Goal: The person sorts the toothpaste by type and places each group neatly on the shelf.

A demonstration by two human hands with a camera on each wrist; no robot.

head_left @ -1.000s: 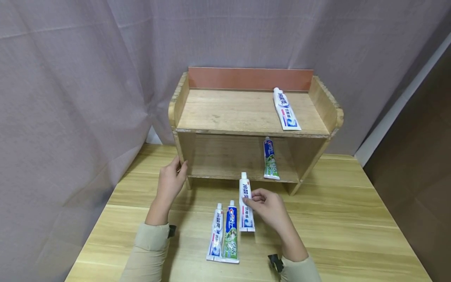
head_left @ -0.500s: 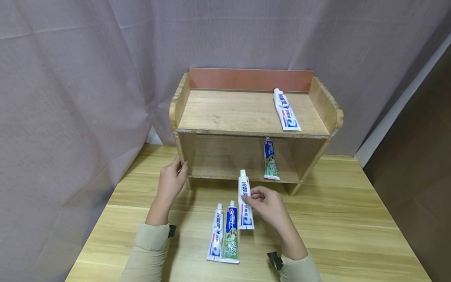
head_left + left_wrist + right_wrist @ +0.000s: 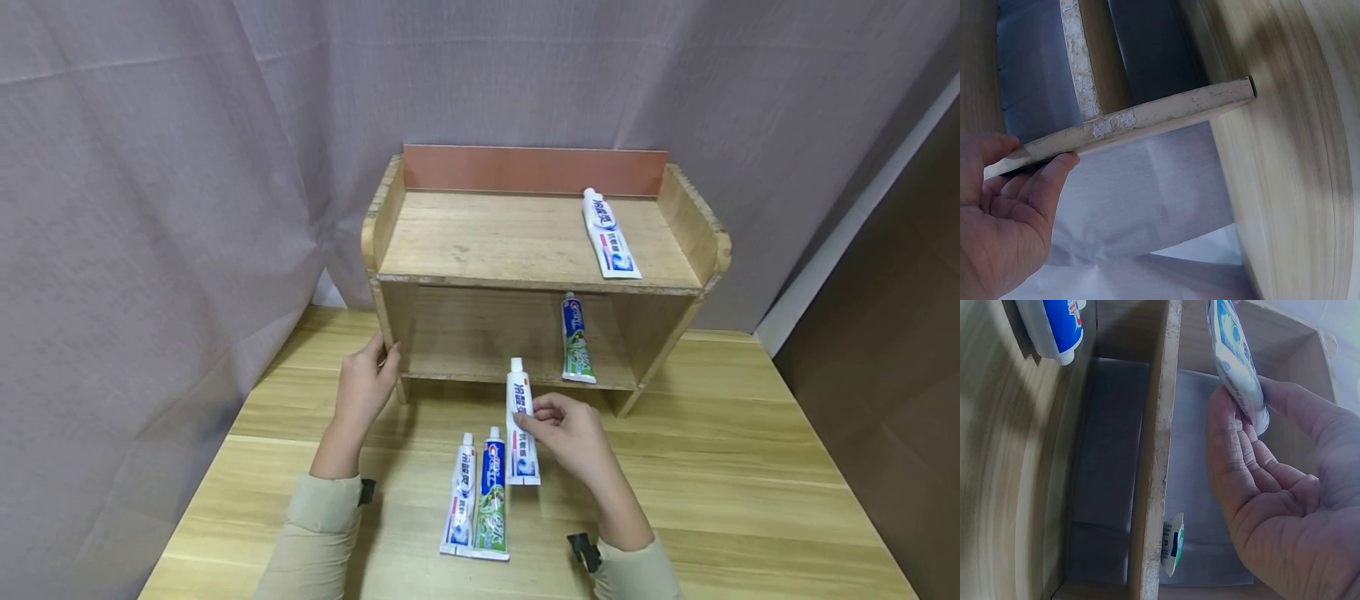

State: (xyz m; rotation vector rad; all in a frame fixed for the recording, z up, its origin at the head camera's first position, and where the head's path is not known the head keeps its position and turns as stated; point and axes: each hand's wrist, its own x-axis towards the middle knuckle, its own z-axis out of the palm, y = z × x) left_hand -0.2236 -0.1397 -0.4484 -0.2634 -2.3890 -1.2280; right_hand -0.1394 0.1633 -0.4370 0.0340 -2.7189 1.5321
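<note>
My right hand pinches a white toothpaste tube between thumb and fingers, cap pointing toward the wooden shelf. In the right wrist view the same tube is held up off the table. My left hand grips the front edge of the shelf's left side panel, thumb on one face and fingers on the other, as the left wrist view shows with the panel. Left of the held tube, a white toothpaste tube and a blue-green toothpaste tube lie side by side on the table.
Another white toothpaste tube lies on the shelf's top board, toward the right. A blue-green tube rests on the lower board beneath it. The shelf stands on a wood-grain table before a grey curtain.
My right hand has lifted the white toothpaste tube slightly and moved it a little toward the shelf. The left hand keeps its grip on the side panel.
</note>
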